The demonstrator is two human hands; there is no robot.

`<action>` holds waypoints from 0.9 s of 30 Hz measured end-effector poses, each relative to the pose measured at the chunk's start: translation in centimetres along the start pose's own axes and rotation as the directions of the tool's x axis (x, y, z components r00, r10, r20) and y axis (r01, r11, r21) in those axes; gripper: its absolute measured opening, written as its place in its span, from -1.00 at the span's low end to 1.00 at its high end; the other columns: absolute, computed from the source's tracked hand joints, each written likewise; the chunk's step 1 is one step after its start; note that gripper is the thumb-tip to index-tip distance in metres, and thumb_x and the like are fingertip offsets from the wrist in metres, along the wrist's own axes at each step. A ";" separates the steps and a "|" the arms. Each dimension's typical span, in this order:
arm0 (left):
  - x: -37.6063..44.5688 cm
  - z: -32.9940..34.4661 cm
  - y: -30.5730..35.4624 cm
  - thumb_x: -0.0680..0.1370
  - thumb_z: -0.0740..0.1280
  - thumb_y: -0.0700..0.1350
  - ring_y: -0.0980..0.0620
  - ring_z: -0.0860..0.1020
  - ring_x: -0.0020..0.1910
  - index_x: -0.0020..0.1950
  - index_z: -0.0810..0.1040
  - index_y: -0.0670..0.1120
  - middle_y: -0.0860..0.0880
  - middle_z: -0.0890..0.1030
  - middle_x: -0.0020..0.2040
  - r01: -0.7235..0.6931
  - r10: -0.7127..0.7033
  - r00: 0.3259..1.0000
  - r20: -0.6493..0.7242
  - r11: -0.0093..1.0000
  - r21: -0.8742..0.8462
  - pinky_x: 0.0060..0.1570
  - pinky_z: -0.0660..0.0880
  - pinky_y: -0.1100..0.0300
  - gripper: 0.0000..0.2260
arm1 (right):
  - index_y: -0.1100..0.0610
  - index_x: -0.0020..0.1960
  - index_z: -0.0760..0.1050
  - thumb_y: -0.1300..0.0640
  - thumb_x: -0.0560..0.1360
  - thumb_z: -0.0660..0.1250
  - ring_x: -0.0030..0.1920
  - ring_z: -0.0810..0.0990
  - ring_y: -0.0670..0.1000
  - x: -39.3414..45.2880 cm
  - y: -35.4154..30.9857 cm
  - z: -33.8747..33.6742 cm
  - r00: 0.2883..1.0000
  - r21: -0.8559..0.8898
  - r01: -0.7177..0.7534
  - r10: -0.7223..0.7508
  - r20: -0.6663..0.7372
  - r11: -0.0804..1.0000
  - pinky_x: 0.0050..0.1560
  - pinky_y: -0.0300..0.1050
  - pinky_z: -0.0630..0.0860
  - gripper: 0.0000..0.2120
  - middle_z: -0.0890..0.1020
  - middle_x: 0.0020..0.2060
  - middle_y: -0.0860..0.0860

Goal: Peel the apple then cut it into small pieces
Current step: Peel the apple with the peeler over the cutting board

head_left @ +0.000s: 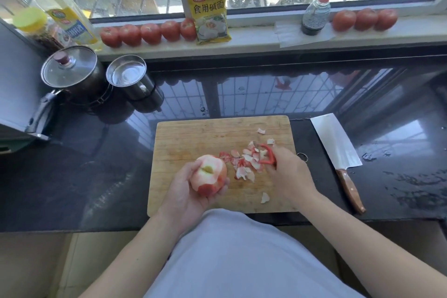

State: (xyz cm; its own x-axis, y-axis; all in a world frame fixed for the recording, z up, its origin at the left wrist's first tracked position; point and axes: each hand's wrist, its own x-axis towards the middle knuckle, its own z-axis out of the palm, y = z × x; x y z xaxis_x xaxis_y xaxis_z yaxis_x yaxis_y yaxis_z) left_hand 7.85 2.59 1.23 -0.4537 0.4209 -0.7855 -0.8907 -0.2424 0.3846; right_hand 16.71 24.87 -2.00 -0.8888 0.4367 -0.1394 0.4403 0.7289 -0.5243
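Though mostly stripped, the apple [210,175] keeps a red patch of skin low on its near side; pale flesh shows elsewhere, stem hollow turned up. It sits in the left hand [187,191], raised over the near-left part of the cutting board [193,138], fingers curled under and behind it, thumb along its left flank.

Handling, as judged: firm and fairly light, but bare wet flesh will be slippery and bruises under hard pressure. Best cradled as now, with the grip spread wide rather than pinched, and the remaining skin turned toward the blade.

Right of the apple, the right hand [289,172] grips a red peeler [267,156], fingers wrapped round its handle, head resting down among the peelings [245,159]. Those lie scattered over the board's middle and right; one stray scrap [264,198] sits toward the near edge.

Beyond the board's right edge, a cleaver [335,145] lies flat on the dark tabletop [96,176], wooden handle toward the person, untouched. Cutting not yet begun.

Far left of the board: a lidded pot [70,69] and a steel cup [127,74]. Tomatoes [150,32] line the windowsill behind.
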 end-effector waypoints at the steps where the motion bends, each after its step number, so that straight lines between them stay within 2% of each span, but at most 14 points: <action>1: 0.0 0.1 0.0 0.58 0.34 -0.04 -0.31 0.63 0.04 0.40 0.48 -0.26 -0.31 0.65 0.15 0.001 -0.001 1.000 -0.011 1.000 0.011 -0.14 0.67 -0.04 -0.55 | 0.08 0.08 0.54 0.09 0.59 0.23 -0.13 0.56 0.10 -0.4 -1.0 0.0 0.980 -0.045 0.193 -0.195 -0.037 0.980 -0.19 0.02 0.49 -0.85 0.56 -0.12 -0.03; 3: 0.2 0.3 -0.2 0.61 0.32 -0.01 -0.22 0.67 -0.01 0.37 0.52 -0.24 -0.27 0.67 0.13 0.000 0.002 1.000 -0.026 0.997 0.072 -0.11 0.67 -0.07 -0.58 | 0.17 -0.02 0.55 0.21 0.50 0.19 -0.16 0.53 0.17 -1.2 -2.8 0.3 0.867 -0.216 0.469 -0.493 -0.074 0.857 -0.19 0.03 0.42 -0.83 0.56 -0.17 0.05; 4: 0.4 0.3 -0.4 0.62 0.30 0.01 -0.18 0.68 -0.01 0.36 0.54 -0.23 -0.25 0.68 0.12 -0.001 0.005 1.000 -0.027 0.993 0.118 -0.02 0.66 -0.12 -0.59 | 0.17 -0.03 0.55 0.22 0.48 0.15 -0.14 0.52 0.18 -1.5 -3.6 0.5 0.822 -0.295 0.530 -0.567 -0.054 0.795 -0.14 0.04 0.42 -0.79 0.56 -0.15 0.07; 6: 0.5 0.5 -0.7 0.65 0.25 0.07 -0.14 0.68 0.02 0.32 0.58 -0.20 -0.23 0.69 0.09 -0.005 0.015 0.999 -0.044 0.976 0.219 0.23 0.55 -0.24 -0.59 | 0.16 -0.01 0.55 0.24 0.48 0.11 -0.11 0.50 0.19 -1.8 -5.1 0.5 0.781 -0.394 0.568 -0.625 -0.020 0.722 -0.06 0.07 0.44 -0.75 0.54 -0.13 0.09; 8: 0.6 0.6 -0.9 0.66 0.20 0.13 -0.12 0.67 -0.02 0.25 0.62 -0.16 -0.21 0.70 0.03 -0.001 0.026 0.997 -0.073 0.947 0.321 0.27 0.49 -0.22 -0.59 | 0.15 -0.06 0.52 0.27 0.50 0.09 -0.14 0.50 0.18 -1.9 -5.7 0.7 0.748 -0.439 0.584 -0.663 -0.035 0.683 -0.05 0.08 0.44 -0.78 0.55 -0.14 0.11; 11: 0.6 0.9 -0.8 0.63 0.22 0.21 -0.12 0.62 -0.04 0.19 0.66 -0.11 -0.18 0.69 -0.02 0.017 0.034 0.992 -0.123 0.921 0.388 0.00 0.50 -0.08 -0.56 | 0.14 -0.11 0.49 0.29 0.56 -0.06 -0.17 0.49 0.18 -2.2 -6.2 1.0 0.734 -0.480 0.579 -0.678 -0.045 0.659 -0.04 0.08 0.42 -0.65 0.58 -0.12 0.12; 13: 0.4 0.9 -0.8 0.62 0.24 0.26 -0.12 0.58 -0.05 0.13 0.68 -0.08 -0.16 0.67 -0.05 0.025 0.026 0.991 -0.130 0.927 0.375 -0.19 0.43 0.06 -0.55 | 0.14 -0.13 0.48 0.28 0.58 -0.12 -0.20 0.48 0.18 -2.2 -6.5 1.0 0.734 -0.491 0.570 -0.677 -0.055 0.659 -0.07 0.08 0.42 -0.61 0.58 -0.15 0.13; 17: 0.2 1.1 -0.9 0.61 0.28 0.18 -0.07 0.55 -0.15 0.05 0.66 -0.08 -0.14 0.64 -0.08 0.015 0.022 0.995 -0.096 0.928 0.373 -0.33 0.33 0.14 -0.65 | 0.13 -0.18 0.43 0.29 0.56 -0.08 -0.26 0.44 0.16 -1.6 -6.4 1.0 0.717 -0.498 0.562 -0.689 -0.104 0.660 -0.16 0.06 0.43 -0.66 0.51 -0.25 0.10; 19: 0.3 1.1 -1.0 0.60 0.28 0.13 -0.07 0.54 -0.24 0.07 0.63 -0.13 -0.17 0.63 -0.10 0.010 0.026 0.996 -0.090 0.927 0.376 -0.40 0.32 0.15 -0.67 | 0.14 -0.14 0.47 0.29 0.56 0.01 -0.22 0.47 0.17 -1.1 -5.9 1.2 0.737 -0.516 0.538 -0.669 -0.098 0.667 -0.10 0.09 0.43 -0.72 0.51 -0.23 0.10; 22: 0.2 0.9 -1.1 0.62 0.28 0.09 -0.09 0.50 -0.37 0.20 0.57 -0.21 -0.21 0.59 -0.14 0.021 0.013 0.996 -0.092 0.935 0.353 -0.50 0.31 0.18 -0.63 | 0.14 -0.11 0.49 0.28 0.50 0.07 -0.20 0.46 0.17 0.7 -3.6 1.6 0.832 -0.582 0.450 -0.554 0.000 0.677 -0.09 0.08 0.39 -0.78 0.49 -0.23 0.10; 24: 0.1 0.7 -1.2 0.63 0.28 0.07 -0.11 0.50 -0.38 0.27 0.53 -0.23 -0.22 0.59 -0.16 0.041 -0.008 0.995 -0.097 0.939 0.343 -0.52 0.32 0.18 -0.60 | 0.17 -0.01 0.49 0.25 0.47 0.09 -0.14 0.45 0.18 2.2 -1.3 1.9 0.910 -0.653 0.380 -0.392 0.135 0.655 -0.08 0.09 0.37 -0.78 0.50 -0.17 0.11; 27: 0.0 0.6 -1.3 0.62 0.31 0.07 -0.12 0.55 -0.34 0.33 0.51 -0.19 -0.22 0.63 -0.13 0.060 -0.023 0.993 -0.114 0.942 0.329 -0.45 0.36 0.15 -0.59 | 0.15 0.01 0.49 0.24 0.42 0.30 -0.10 0.46 0.19 2.7 0.9 1.5 0.968 -0.664 0.246 -0.147 0.202 0.707 -0.07 0.10 0.42 -0.83 0.51 -0.11 0.14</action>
State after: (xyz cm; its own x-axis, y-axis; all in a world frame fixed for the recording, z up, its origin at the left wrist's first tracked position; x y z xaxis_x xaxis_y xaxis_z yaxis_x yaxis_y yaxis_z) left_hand 9.04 3.45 1.06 -0.4267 0.3242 -0.8443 -0.8759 0.0844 0.4751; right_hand 14.49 25.88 -4.10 -0.9509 0.2093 -0.2281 0.1773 0.9722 0.1529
